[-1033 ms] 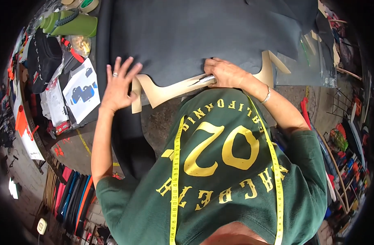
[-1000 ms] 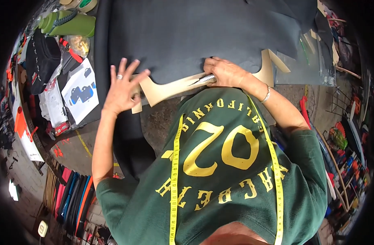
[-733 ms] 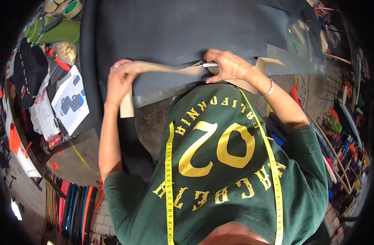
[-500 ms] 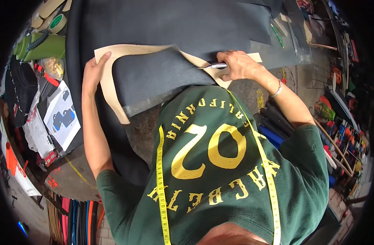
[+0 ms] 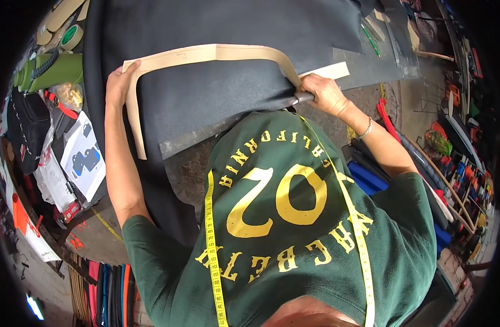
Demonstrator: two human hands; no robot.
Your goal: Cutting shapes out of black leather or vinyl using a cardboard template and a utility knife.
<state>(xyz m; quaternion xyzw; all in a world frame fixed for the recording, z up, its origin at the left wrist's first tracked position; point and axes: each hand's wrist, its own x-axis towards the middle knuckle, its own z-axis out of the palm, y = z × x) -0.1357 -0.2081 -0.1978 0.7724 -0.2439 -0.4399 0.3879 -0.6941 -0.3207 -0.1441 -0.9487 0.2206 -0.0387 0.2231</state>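
A curved tan card template (image 5: pixel 206 53) spans between my hands in a broad arch over a black leather-like sheet (image 5: pixel 233 22). Its left corner is pinched by my left hand (image 5: pixel 120 86), thumb on top, and a tapering leg hangs below. My right hand (image 5: pixel 323 94) grips the bent right side of the template together with a slim, silver knurled-handled tool (image 5: pixel 305 97); its tip is hard to make out. A pale straight strip (image 5: pixel 332 71) sticks out beyond that hand; whether it belongs to the template I cannot tell. A yellow tape measure (image 5: pixel 209 218) hangs over my green shirt.
On the left are a green rolled bundle (image 5: pixel 58 73), a green tape roll (image 5: pixel 71 37), a printed sheet (image 5: pixel 83 158) and plastic bags. A green pencil (image 5: pixel 371 41) lies at the far right. Rolls of material (image 5: pixel 105 289) stand lower left; clutter fills the right.
The template has been lifted and opened from a twisted shape into a smooth arch. My left hand has shifted slightly left; my right hand has moved slightly right and down, its tool now lower.
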